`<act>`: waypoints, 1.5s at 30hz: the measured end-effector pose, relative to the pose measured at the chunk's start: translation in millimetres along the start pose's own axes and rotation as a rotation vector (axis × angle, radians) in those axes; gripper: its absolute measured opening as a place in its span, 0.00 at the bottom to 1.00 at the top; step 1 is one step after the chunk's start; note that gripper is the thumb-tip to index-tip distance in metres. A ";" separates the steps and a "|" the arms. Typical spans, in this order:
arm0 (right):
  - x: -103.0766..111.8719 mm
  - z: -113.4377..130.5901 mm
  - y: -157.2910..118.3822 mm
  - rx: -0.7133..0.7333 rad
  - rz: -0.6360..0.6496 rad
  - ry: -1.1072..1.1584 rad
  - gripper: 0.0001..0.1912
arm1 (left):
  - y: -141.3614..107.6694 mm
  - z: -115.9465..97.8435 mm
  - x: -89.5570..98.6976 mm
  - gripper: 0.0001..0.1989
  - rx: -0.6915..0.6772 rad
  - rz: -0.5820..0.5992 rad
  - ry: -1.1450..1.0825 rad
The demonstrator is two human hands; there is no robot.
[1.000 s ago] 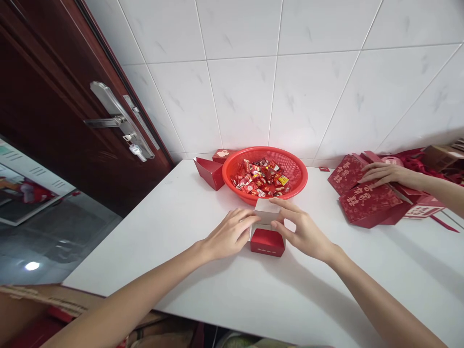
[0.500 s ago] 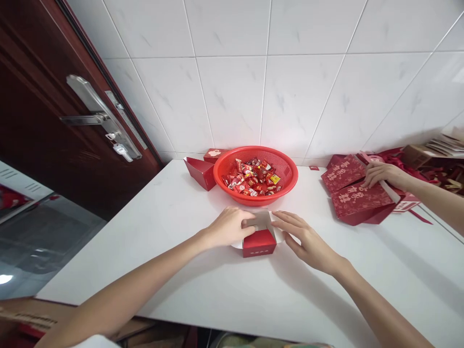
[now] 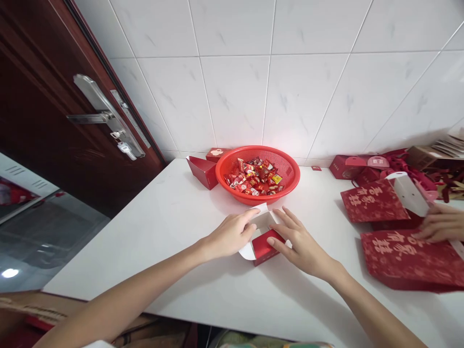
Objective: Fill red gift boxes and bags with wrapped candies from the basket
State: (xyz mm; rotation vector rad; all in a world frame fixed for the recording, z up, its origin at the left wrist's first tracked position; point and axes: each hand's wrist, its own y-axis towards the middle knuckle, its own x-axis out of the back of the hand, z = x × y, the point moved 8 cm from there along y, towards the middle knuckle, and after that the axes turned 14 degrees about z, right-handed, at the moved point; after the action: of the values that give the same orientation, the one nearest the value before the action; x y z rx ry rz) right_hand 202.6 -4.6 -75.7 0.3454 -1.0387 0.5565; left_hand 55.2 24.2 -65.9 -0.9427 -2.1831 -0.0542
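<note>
A small red cardboard box (image 3: pixel 266 245) with a white inside lies on the table in front of me, its top open and white flaps spread out. My left hand (image 3: pixel 230 235) is closed at its left side, the thumb and forefinger at the rim by a flap. Around the right side of the box is my right hand (image 3: pixel 306 245), with the thumb on the red panel and the fingers along the far right edge. Just beyond the box stands a red plastic basket (image 3: pixel 258 198) with wrapped candies (image 3: pixel 255 178) in it.
Behind the basket's left side are an open red box (image 3: pixel 203 171) and a smaller red box (image 3: pixel 216 153). At the right, another person's hand (image 3: pixel 444 223) holds a red patterned box (image 3: pixel 413 258) near a second one (image 3: pixel 375 200). A tiled wall (image 3: pixel 232 104) bounds the table's back.
The small box has turned on the table and its flaps stand more outward. My right thumb has come onto its red panel. The other person's hand moved nearer, separating the two patterned boxes.
</note>
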 end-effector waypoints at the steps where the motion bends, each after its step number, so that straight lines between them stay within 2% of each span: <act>1: -0.7 -0.1 0.4 -0.007 0.016 0.026 0.18 | -0.3 -3.0 1.7 0.26 -0.039 -0.047 0.082; 4: 2.8 -2.9 -0.2 -0.008 0.035 0.217 0.18 | -5.5 -12.9 5.8 0.25 -0.155 -0.193 0.299; 7: 8.2 -9.1 -3.5 -0.019 0.052 0.484 0.21 | -10.4 -14.6 7.3 0.26 -0.147 -0.233 0.377; 11: 8.9 -6.9 -7.8 0.053 0.100 0.713 0.19 | -10.6 -12.4 6.2 0.27 -0.065 -0.160 0.402; 14: 5.1 -0.8 -10.3 0.137 0.131 0.765 0.18 | -7.8 -8.9 3.6 0.30 0.009 -0.097 0.406; 17: 2.2 -1.2 -14.2 0.135 0.100 0.688 0.16 | -6.3 -4.5 1.1 0.32 0.104 -0.049 0.429; 20: 0.0 -8.6 -20.1 0.034 0.041 0.487 0.16 | -8.4 1.2 -2.5 0.36 0.212 0.007 0.473; 21: -1.4 -10.5 -21.8 0.006 0.038 0.397 0.18 | -9.7 3.8 -4.3 0.38 0.241 0.031 0.472; 23: -5.8 -12.5 -24.0 -0.013 0.050 0.214 0.29 | -12.3 9.0 -8.7 0.44 0.272 0.077 0.439; 24: -8.1 -13.2 -24.3 -0.007 0.053 0.136 0.34 | -13.2 11.3 -10.7 0.46 0.273 0.093 0.417; 26: -12.6 -15.6 -23.3 0.017 0.045 0.020 0.37 | -13.5 15.4 -13.1 0.46 0.257 0.099 0.378; 31: -16.5 -27.0 -11.0 0.076 -0.044 -0.098 0.36 | -8.4 26.1 -11.4 0.38 0.219 0.028 0.306; 34: -11.1 -36.4 -1.5 0.084 -0.105 -0.116 0.35 | -7.2 29.0 -7.2 0.36 0.210 -0.007 0.293; 39: 12.8 -43.1 6.1 0.114 -0.156 -0.111 0.34 | -14.2 22.1 14.8 0.33 0.188 -0.046 0.382; 42: 41.1 -38.1 8.0 0.182 -0.191 -0.023 0.32 | -18.4 13.8 42.1 0.29 0.182 -0.089 0.465; 45: 77.4 -36.3 18.4 0.210 -0.265 0.127 0.22 | -12.3 2.2 76.4 0.25 0.139 -0.148 0.505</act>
State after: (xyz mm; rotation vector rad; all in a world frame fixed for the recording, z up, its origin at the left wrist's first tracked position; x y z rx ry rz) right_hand 247.8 50.0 -24.5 0.6156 -0.7982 0.4423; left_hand 11.4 62.5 -15.0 -0.6067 -1.7567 -0.1875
